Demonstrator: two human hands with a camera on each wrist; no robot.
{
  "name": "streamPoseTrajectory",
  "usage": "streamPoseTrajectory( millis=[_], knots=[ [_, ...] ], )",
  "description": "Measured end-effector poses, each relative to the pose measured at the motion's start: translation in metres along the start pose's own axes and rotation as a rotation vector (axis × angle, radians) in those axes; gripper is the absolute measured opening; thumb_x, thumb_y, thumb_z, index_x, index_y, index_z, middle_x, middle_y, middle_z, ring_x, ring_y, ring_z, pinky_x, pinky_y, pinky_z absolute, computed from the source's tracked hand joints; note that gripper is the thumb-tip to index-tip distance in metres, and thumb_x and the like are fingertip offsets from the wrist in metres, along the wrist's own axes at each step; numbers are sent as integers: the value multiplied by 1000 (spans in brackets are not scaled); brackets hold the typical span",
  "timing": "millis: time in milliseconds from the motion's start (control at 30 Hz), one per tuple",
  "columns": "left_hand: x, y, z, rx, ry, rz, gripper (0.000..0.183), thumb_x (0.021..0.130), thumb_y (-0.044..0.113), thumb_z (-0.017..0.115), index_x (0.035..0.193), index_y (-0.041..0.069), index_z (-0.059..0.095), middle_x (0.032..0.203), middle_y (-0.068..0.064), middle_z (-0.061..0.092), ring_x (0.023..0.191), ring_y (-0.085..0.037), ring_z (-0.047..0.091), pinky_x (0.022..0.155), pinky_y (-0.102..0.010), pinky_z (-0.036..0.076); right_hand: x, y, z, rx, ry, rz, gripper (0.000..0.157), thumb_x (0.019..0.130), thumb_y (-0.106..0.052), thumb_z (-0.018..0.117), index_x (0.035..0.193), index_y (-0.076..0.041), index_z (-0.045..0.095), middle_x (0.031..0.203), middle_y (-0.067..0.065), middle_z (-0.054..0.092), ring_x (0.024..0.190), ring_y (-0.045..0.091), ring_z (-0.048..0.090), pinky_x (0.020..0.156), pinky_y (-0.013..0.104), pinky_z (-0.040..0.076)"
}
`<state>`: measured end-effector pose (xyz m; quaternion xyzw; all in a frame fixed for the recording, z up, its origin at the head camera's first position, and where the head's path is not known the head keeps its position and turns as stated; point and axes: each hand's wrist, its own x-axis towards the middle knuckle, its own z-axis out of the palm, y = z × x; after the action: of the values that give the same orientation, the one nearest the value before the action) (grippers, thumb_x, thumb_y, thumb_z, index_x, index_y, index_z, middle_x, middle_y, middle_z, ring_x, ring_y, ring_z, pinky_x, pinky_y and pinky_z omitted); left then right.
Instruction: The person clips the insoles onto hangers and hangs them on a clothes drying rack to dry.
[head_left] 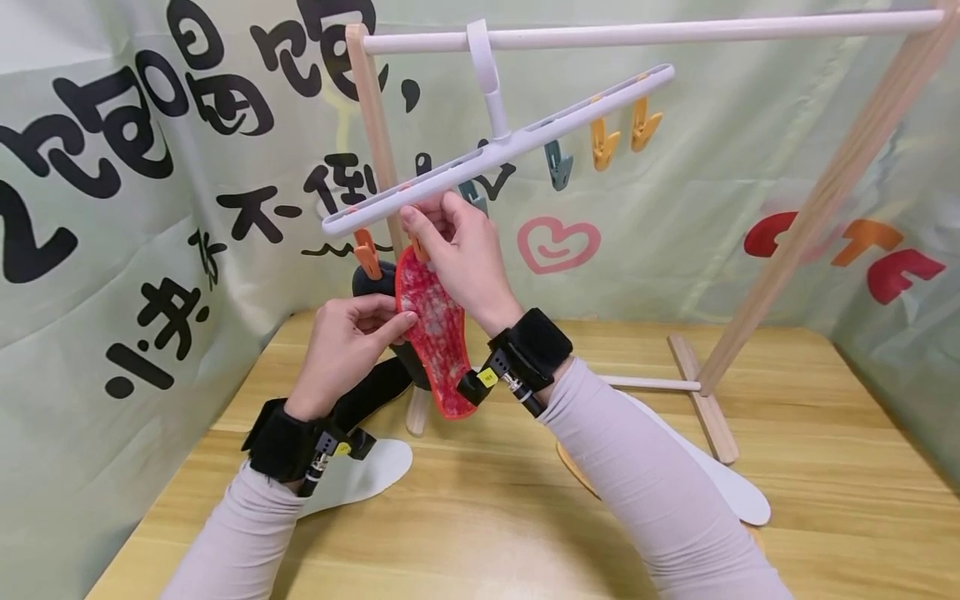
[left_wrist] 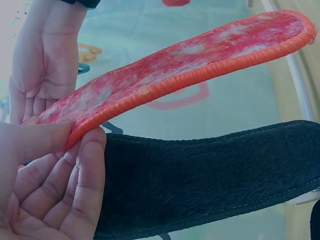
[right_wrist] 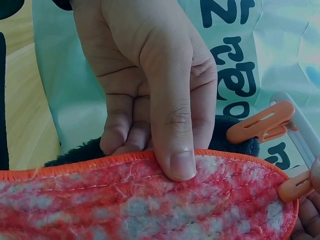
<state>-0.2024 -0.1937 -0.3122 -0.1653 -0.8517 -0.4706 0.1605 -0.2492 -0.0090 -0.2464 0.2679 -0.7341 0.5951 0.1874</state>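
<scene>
A red and white fuzzy insole (head_left: 435, 333) with orange edging hangs beneath the left half of a white hanger (head_left: 450, 171). My left hand (head_left: 341, 350) pinches the insole's side edge between thumb and fingers. Up at the insole's top end, my right hand (head_left: 468, 258) grips an orange clip (right_wrist: 295, 187), which overlaps that end in the right wrist view. Behind it hangs a dark fuzzy insole (left_wrist: 210, 175), and another orange clip (head_left: 367, 254) holds its top. The hanger tilts, its left end lower, hooked over a white rod (head_left: 637, 32).
Teal clips (head_left: 558, 167) and yellow clips (head_left: 603, 146) hang on the hanger. The rod belongs to a wooden-legged rack (head_left: 817, 208) on the table (head_left: 525, 533). White insoles lie at left (head_left: 375, 471) and under the right forearm (head_left: 738, 492). A black piece (head_left: 375, 392) lies behind the left wrist.
</scene>
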Motion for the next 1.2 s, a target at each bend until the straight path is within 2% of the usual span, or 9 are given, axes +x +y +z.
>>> streamPoseTrajectory(
  millis=[233, 733, 900, 1000, 1200],
  knots=[
    [0, -1, 1, -10, 12, -4, 24, 99, 25, 80, 111, 5, 82, 96, -14, 82, 78, -11, 79, 70, -20, 60, 0, 1, 0, 9, 5, 0, 27, 107, -26, 70, 120, -4, 70, 98, 10, 71, 86, 20, 60, 74, 23, 46],
    [0, -1, 3, -24, 13, -23, 24, 99, 26, 80, 110, 4, 82, 95, -15, 82, 78, -10, 78, 72, -20, 61, -2, 2, 0, 48, 0, 21, 26, 107, -26, 70, 121, -4, 69, 100, 10, 72, 87, 20, 61, 75, 23, 47],
    [0, -2, 4, -43, 9, -26, 23, 99, 26, 80, 109, 5, 82, 94, -15, 82, 77, -16, 78, 74, -27, 64, -3, 2, 0, 57, -4, 22, 27, 106, -25, 70, 121, -3, 69, 99, 10, 71, 87, 21, 61, 75, 22, 47],
    [-1, -3, 4, -49, 8, -33, 23, 99, 25, 80, 109, 5, 82, 95, -15, 82, 77, -16, 78, 76, -33, 66, -4, 3, 0, 65, -7, 28, 28, 106, -25, 71, 123, -3, 69, 100, 11, 71, 88, 21, 62, 76, 23, 49],
    [-1, -5, 4, -68, 7, -41, 23, 99, 24, 80, 110, 4, 82, 96, -16, 82, 76, -14, 77, 77, -32, 66, -5, 3, 0, 68, -8, 50, 33, 105, -26, 72, 129, -4, 70, 107, 12, 75, 92, 20, 66, 81, 23, 53]
  ],
)
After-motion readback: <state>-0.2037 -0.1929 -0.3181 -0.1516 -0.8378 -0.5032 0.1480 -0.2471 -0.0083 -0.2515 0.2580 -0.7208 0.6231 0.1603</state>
